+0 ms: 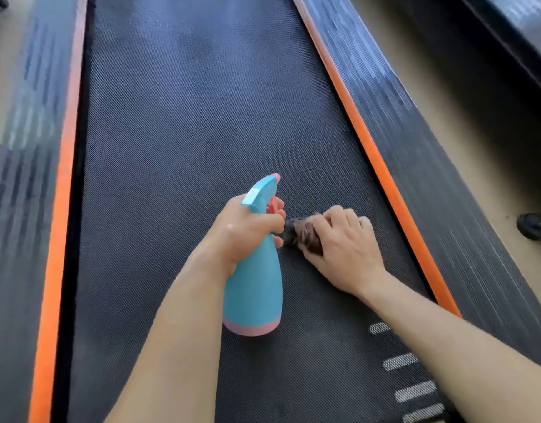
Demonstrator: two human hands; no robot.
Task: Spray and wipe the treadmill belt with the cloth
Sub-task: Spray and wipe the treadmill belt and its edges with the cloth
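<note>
The dark textured treadmill belt (pixel 186 132) runs up the middle of the head view. My left hand (pixel 244 230) grips the neck of a blue spray bottle (pixel 254 288) with a pink base, and its fingers curl round the pink trigger. The nozzle points up the belt. Just to the right, my right hand (pixel 342 245) holds a dark brown cloth (pixel 299 233) bunched under the fingers and pressed on the belt. Most of the cloth is hidden by the hand.
Orange strips (pixel 367 148) border the belt, with ribbed black side rails (pixel 21 178) outside them. Beige floor (pixel 477 117) lies to the right, where a small dark wheel (pixel 535 224) sits. White dashes (pixel 409 392) mark the belt's near right part.
</note>
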